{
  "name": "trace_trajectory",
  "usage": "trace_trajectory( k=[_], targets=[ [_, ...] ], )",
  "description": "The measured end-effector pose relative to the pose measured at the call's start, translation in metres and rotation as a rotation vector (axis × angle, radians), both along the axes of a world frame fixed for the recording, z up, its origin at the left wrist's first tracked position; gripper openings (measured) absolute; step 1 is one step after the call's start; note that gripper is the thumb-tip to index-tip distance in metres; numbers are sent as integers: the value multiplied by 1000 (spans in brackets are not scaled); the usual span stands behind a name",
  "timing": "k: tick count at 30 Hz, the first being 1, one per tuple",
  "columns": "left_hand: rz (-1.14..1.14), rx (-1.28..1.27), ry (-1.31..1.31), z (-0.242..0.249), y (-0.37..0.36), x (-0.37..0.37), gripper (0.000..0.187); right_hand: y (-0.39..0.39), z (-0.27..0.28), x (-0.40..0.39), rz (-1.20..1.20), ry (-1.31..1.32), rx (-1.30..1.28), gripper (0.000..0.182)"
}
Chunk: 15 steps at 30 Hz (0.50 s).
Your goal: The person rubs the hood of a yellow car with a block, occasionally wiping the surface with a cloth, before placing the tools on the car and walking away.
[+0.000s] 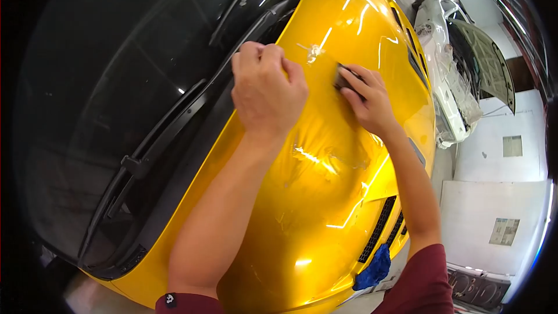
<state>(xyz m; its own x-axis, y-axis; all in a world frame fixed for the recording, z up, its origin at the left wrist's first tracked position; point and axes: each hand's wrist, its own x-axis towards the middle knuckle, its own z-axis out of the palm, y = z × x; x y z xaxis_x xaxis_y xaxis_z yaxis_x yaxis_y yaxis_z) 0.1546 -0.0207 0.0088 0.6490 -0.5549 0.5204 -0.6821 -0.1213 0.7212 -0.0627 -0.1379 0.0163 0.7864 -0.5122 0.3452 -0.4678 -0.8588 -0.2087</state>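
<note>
Holding a dark scraper [340, 79] in the right hand [372, 96], fingers and thumb closed around it, against a yellow car hood [372, 40]. Set well in from both the edge by the windshield [128, 40] and the front edge, toward the far side of the hood. Seemingly partway through pressing flat a shiny, creased sheet [325, 139], with folds and bright ripples spread across the middle of the hood, nearer than the scraper.

With the left hand [267, 87] curled into a fist just over the windshield-side edge, palm hidden; perhaps pinching the sheet, though impossible to tell from this angle.

Calling next, in all likelihood, for firm, overlapping strokes out of the smooth area toward the nearest edge, with the sheet drawn taut to avoid trapping the creases.

Pointing the scraper's bare edge toward the left hand and the windshield, with the long axis apparently running roughly alongside that side of the hood; mostly covered by fingers, hence hard to judge.

Near the front corner closest to the camera, beside a black grille [378, 229], a crumpled blue cloth [375, 267]; beyond the front edge, a white car [446, 116].
</note>
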Motion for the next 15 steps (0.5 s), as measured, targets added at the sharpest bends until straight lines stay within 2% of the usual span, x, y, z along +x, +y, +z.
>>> trace_trajectory(
  k=[3,6,9,13,15],
  targets=[
    [18,-4,75,3,1,-4,7,-6,-1,-10,31,46,-48,36],
    [17,3,36,2,-1,-1,8,-19,-1,45,7,-15,-16,38],
    [-15,21,16,2,-1,-1,8,-7,4,36,0,-17,43,38],
    [-3,29,60,2,0,-3,9,28,1,-76,-115,100,43,40],
    [19,38,65,-1,0,-2,10,27,3,-74,-87,137,23,40]
  ],
)
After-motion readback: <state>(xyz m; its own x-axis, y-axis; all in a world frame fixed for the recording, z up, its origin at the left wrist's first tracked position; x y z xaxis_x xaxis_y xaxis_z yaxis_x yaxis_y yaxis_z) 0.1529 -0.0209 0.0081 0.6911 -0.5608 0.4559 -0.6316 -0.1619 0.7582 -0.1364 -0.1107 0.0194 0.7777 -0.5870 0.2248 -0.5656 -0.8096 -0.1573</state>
